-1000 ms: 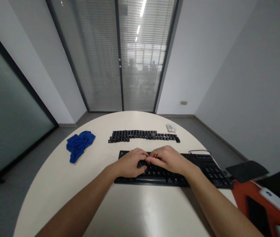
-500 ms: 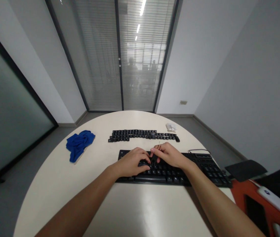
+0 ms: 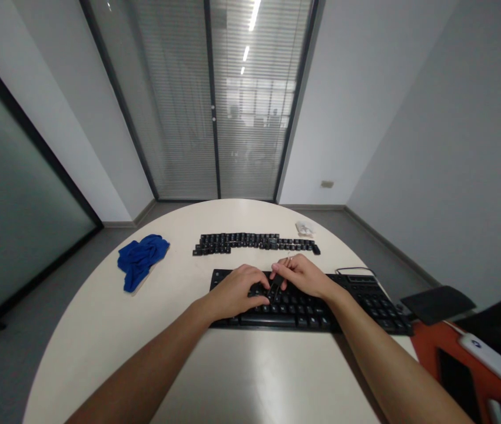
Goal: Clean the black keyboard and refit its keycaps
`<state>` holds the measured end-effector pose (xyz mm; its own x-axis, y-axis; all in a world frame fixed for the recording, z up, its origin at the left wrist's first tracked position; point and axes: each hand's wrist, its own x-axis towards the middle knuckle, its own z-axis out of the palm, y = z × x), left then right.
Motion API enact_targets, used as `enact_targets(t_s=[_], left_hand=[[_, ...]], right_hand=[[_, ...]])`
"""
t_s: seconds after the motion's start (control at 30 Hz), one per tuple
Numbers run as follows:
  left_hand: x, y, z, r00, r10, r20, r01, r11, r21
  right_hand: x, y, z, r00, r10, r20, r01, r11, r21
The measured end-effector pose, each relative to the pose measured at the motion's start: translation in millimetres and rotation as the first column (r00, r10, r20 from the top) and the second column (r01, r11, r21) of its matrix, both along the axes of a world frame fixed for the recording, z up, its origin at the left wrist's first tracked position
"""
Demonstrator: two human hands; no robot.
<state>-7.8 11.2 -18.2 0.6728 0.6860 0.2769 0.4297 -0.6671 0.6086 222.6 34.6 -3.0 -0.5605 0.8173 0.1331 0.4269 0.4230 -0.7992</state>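
A long black keyboard [image 3: 276, 320] lies across the near part of the round table, partly covered by my hands. My right hand [image 3: 301, 274] is closed on a small dark keycap puller [image 3: 278, 284], tilted over the upper middle keys; a thin wire shows above the fingers. From the left, my left hand [image 3: 241, 291] rests over the keyboard, its thumb and forefinger curled around the puller's lower end. The exact contact there is too small to make out. Beyond the keyboard, loose black keycaps [image 3: 250, 240] stand lined up in rows.
A blue cloth [image 3: 142, 259] lies crumpled on the left of the white table [image 3: 179, 353]. A small clear bag [image 3: 305, 228] sits behind the keycaps. At the right are an orange surface [image 3: 429, 347], a white power strip [image 3: 495, 362] and a dark phone [image 3: 457, 383].
My right hand has tipped slightly, and more of the dark puller shows between the fingers. My left hand stays almost in place. The whole view has shifted a little.
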Motion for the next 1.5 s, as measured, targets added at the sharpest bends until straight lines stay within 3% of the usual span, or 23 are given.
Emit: enact_targets(t_s=[0.2, 0.37, 0.6, 1.1, 1.37, 1.5], left_hand=[[1, -1, 3.6, 1.000, -0.022, -0.008, 0.022, 0.999, 0.038], [1, -1, 5.6, 0.988, -0.092, -0.123, 0.116, 0.972, 0.205], [0, 0, 5.5, 0.966, -0.077, -0.248, 0.166, 0.918, 0.360], [2, -3, 4.5, 0.984, -0.084, -0.158, 0.120, 0.964, 0.239], [7, -10, 5.3, 0.991, 0.109, -0.083, -0.098, 0.987, 0.127], [11, -11, 2.9, 0.981, 0.163, -0.109, -0.146, 0.978, 0.150]], right_hand=[[-1, 1, -1, 1.000, -0.030, -0.005, 0.030, 0.999, 0.012], [-2, 1, -2, 0.998, -0.059, -0.022, 0.058, 0.998, -0.021], [-2, 3, -5, 0.995, -0.101, -0.015, 0.100, 0.994, -0.031], [-4, 3, -1, 0.988, -0.141, -0.064, 0.137, 0.989, -0.064], [-4, 3, 1, 0.990, -0.108, -0.090, 0.104, 0.994, -0.046], [-4, 2, 0, 0.991, -0.088, -0.098, 0.085, 0.996, -0.033]])
